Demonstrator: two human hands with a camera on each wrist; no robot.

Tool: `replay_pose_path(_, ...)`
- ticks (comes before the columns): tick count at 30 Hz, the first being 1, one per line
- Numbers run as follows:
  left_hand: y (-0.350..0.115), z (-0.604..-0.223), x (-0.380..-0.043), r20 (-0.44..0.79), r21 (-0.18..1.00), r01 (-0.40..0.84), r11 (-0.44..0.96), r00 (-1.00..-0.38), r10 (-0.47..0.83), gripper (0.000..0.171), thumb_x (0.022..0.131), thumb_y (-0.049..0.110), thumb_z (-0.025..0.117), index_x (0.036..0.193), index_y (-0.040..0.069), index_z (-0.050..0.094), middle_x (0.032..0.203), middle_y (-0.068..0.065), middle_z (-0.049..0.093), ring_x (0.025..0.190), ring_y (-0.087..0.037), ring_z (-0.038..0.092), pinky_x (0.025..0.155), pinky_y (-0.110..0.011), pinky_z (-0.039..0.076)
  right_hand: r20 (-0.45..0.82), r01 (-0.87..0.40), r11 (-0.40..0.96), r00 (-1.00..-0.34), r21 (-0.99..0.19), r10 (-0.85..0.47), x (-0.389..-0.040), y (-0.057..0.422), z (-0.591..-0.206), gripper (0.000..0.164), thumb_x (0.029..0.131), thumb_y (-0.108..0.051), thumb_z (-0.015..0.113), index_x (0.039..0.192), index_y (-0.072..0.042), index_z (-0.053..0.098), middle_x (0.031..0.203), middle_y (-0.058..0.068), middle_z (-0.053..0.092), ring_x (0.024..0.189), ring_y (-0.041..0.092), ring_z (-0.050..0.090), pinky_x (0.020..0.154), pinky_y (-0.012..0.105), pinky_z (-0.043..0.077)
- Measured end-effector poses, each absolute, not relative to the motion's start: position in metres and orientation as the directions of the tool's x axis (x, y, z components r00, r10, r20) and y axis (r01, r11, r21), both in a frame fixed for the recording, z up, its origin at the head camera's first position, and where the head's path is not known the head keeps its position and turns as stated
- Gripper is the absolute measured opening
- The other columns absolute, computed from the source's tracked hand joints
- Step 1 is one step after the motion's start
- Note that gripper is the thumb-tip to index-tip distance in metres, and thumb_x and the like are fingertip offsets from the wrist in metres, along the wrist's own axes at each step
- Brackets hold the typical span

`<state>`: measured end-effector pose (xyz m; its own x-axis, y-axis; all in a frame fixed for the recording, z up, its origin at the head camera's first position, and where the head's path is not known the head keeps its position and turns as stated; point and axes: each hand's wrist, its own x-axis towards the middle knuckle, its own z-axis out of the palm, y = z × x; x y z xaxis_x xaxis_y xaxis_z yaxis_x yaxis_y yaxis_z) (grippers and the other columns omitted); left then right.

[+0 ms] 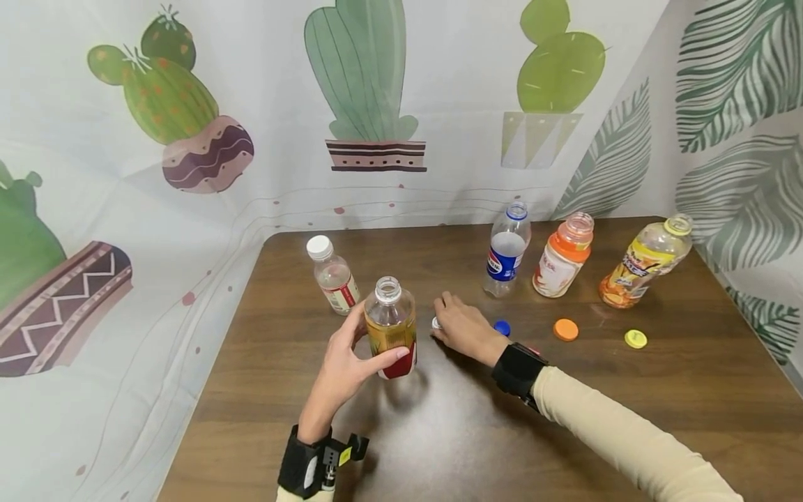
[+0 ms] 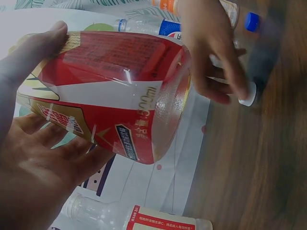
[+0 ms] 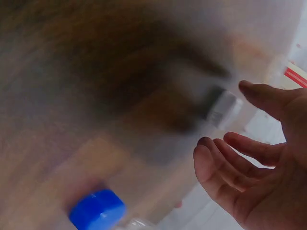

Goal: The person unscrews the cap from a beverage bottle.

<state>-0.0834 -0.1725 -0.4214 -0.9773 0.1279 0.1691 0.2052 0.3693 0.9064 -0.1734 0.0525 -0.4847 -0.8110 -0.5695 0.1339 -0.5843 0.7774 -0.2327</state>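
My left hand (image 1: 339,369) grips a clear bottle (image 1: 389,331) with a red and gold label and a bare, uncapped neck. The bottle's base shows in the left wrist view, raised off the table. To its right, my right hand (image 1: 467,331) is low over the table beside a small white cap (image 1: 436,323). In the right wrist view that white cap (image 3: 224,110) lies between the spread thumb and fingers, with a gap showing on both sides. Behind my left hand stands a white-capped bottle (image 1: 337,279) with a red and white label.
Uncapped bottles stand at the back right: one with a blue label (image 1: 504,258), one orange and white (image 1: 562,258), one yellow-labelled (image 1: 643,261). In front of them lie a blue cap (image 1: 502,328), an orange cap (image 1: 566,330) and a yellow cap (image 1: 636,339). A printed cloth (image 1: 452,104) hangs behind the table.
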Motion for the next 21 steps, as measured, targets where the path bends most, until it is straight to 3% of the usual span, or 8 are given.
replay_pose_path(6, -0.174, -0.422, -0.085, 0.180, 0.910, 0.211, 0.358, -0.977, 0.118, 0.080, 0.077, 0.023, 0.087, 0.145, 0.026, 0.044, 0.132, 0.000, 0.061, 0.115, -0.019, 0.063, 0.104, -0.049, 0.046, 0.262, -0.601, 0.733, -0.799, -0.318, -0.542, -0.169, 0.060, -0.447, 0.026, 0.095, -0.019, 0.065, 0.112, 0.000, 0.061, 0.101, 0.011, 0.055, 0.089, 0.023, 0.058, 0.069, 0.035, 0.054)
replay_pose_path(12, -0.175, -0.420, -0.087, 0.177, 0.918, 0.206, 0.338, -0.977, 0.115, 0.078, 0.076, 0.022, 0.087, 0.142, 0.028, 0.045, 0.133, 0.002, 0.060, 0.121, -0.019, 0.059, 0.107, -0.049, 0.045, 0.388, -0.643, 0.613, -0.766, -0.459, -0.512, -0.156, 0.067, -0.394, 0.026, 0.102, -0.019, 0.052, 0.120, -0.002, 0.060, 0.110, 0.008, 0.060, 0.090, 0.015, 0.059, 0.077, 0.031, 0.054)
replay_pose_path(17, -0.175, -0.421, -0.088, 0.184, 0.918, 0.214, 0.335, -0.976, 0.118, 0.079, 0.077, 0.022, 0.087, 0.143, 0.028, 0.044, 0.135, 0.002, 0.059, 0.123, -0.020, 0.058, 0.107, -0.050, 0.044, 0.306, -0.589, 0.550, -0.796, -0.592, -0.523, -0.137, 0.067, -0.366, 0.047, 0.104, -0.042, 0.047, 0.140, -0.012, 0.048, 0.131, 0.003, 0.056, 0.114, 0.017, 0.060, 0.094, 0.038, 0.053)
replay_pose_path(21, -0.174, -0.422, -0.090, 0.208, 0.917, 0.241, 0.316, -0.969, 0.135, 0.081, 0.078, 0.017, 0.085, 0.146, 0.026, 0.041, 0.138, -0.002, 0.057, 0.125, -0.023, 0.057, 0.108, -0.050, 0.044, 0.230, -0.567, 0.494, -0.777, -0.659, -0.586, -0.122, 0.061, -0.363, 0.071, 0.096, -0.055, 0.056, 0.153, -0.020, 0.032, 0.144, -0.001, 0.048, 0.128, 0.016, 0.054, 0.100, 0.040, 0.051)
